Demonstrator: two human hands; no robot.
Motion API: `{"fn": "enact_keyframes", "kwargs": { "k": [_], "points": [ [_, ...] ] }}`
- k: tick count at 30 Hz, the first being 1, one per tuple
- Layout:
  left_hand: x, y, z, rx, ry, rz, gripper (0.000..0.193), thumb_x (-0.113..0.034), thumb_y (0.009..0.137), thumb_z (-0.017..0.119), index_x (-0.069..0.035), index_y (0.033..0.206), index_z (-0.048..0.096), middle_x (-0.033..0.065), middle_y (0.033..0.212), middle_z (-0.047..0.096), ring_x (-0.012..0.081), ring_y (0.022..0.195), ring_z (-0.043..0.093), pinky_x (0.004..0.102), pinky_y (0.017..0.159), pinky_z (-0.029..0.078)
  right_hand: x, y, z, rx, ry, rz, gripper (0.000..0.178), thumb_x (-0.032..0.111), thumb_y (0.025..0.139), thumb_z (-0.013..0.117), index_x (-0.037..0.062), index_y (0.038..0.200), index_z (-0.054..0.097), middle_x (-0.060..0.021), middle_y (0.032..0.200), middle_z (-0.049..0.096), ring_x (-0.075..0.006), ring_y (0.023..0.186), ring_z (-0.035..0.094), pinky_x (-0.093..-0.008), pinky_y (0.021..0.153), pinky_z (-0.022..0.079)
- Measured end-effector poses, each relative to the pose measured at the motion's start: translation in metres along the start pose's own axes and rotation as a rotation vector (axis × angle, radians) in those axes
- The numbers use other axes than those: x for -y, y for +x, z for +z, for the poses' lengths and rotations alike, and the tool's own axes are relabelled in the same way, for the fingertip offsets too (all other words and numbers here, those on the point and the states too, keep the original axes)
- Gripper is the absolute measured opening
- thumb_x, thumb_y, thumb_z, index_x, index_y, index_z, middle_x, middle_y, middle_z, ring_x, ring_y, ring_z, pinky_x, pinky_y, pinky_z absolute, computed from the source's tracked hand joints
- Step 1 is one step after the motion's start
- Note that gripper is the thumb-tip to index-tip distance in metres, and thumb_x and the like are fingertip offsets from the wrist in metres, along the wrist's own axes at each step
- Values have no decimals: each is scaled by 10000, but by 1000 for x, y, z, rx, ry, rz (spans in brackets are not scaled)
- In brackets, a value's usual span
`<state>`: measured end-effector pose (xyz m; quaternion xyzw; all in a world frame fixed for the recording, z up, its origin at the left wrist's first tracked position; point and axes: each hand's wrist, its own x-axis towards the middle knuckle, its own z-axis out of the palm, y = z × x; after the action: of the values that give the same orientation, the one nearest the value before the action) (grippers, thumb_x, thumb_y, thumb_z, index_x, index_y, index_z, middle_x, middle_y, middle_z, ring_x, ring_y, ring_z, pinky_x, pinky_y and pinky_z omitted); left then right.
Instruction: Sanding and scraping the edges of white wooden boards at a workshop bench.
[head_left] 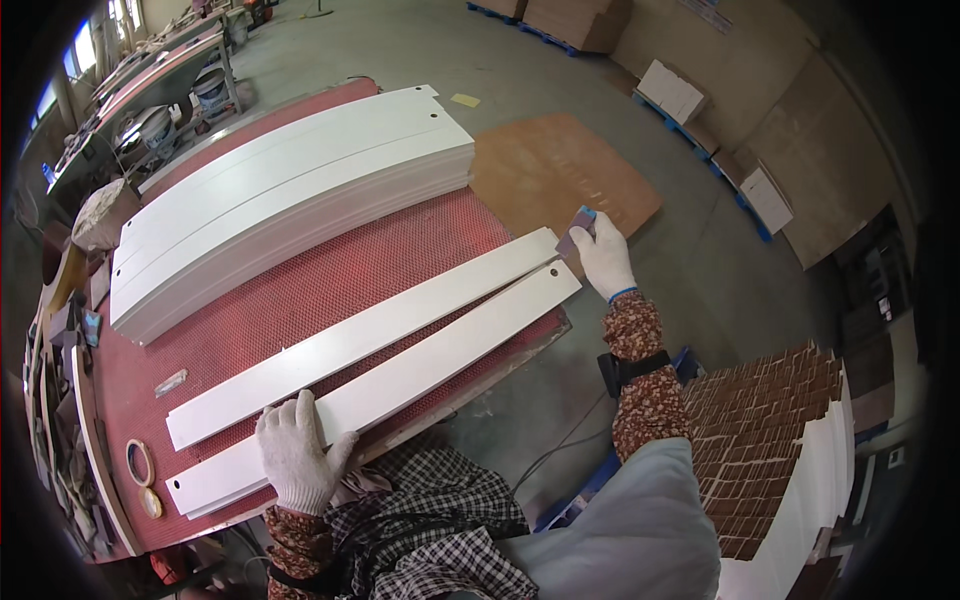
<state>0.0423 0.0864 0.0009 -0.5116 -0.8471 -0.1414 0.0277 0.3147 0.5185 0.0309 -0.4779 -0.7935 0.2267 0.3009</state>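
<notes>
Two long, narrow white boards lie at a slant on the red work table, the farther board [370,335] and the nearer board [460,345], with a thin gap between them. My left hand [300,455], in a white knit glove, rests on the nearer board toward its left end, fingers stretched out and thumb apart. Gripped in my gloved right hand [606,256] is a purple-grey sanding block [574,232] with a blue edge. The block is at the right end of the farther board; whether it touches is hard to tell.
A stack of wide white panels [300,190] fills the far side of the red table [400,245]. A tape roll [140,464] lies at left beside a wooden edge strip [100,455]. Stacked brown-edged boards [760,440] stand at my right. A brown sheet [560,165] lies beyond the table.
</notes>
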Motion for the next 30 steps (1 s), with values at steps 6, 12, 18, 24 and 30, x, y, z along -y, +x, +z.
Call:
{"fn": "enact_keyframes", "kwargs": {
  "k": [6,12,18,24,30],
  "points": [
    [0,-1,1,-16,10,10,800,-449,830,793,13,1424,521,221,1232,607,434,1232,527,574,1128,363,-5,-2,4,4,10,2,273,202,1017,645,-20,1173,617,-207,1045,724,-357,998,703,-428,904,531],
    [2,-1,0,-28,15,15,793,-442,829,791,16,1418,523,221,1222,606,433,1221,529,570,1112,371,3,1,2,6,-1,9,270,192,1016,647,-21,1179,620,-201,1062,733,-340,1007,713,-420,904,535],
    [-1,2,0,-14,-3,8,784,-431,820,794,14,1408,527,216,1206,608,428,1197,536,566,1107,374,-6,1,-7,1,18,6,278,209,1007,656,-17,1164,618,-204,1068,727,-357,1005,707,-436,899,531],
    [-1,1,-2,6,-19,0,787,-424,816,799,14,1410,525,217,1200,608,425,1194,536,569,1112,372,-4,-3,-9,48,-106,-18,293,235,1005,649,-18,1146,605,-237,1049,714,-417,1038,686,-473,904,525],
    [0,0,2,-11,24,5,807,-423,815,801,15,1428,513,222,1220,607,431,1225,528,574,1130,361,1,-4,-14,55,-81,-20,298,235,1000,650,-26,1133,594,-249,1066,717,-438,1041,683,-489,899,524]
  ]
}}
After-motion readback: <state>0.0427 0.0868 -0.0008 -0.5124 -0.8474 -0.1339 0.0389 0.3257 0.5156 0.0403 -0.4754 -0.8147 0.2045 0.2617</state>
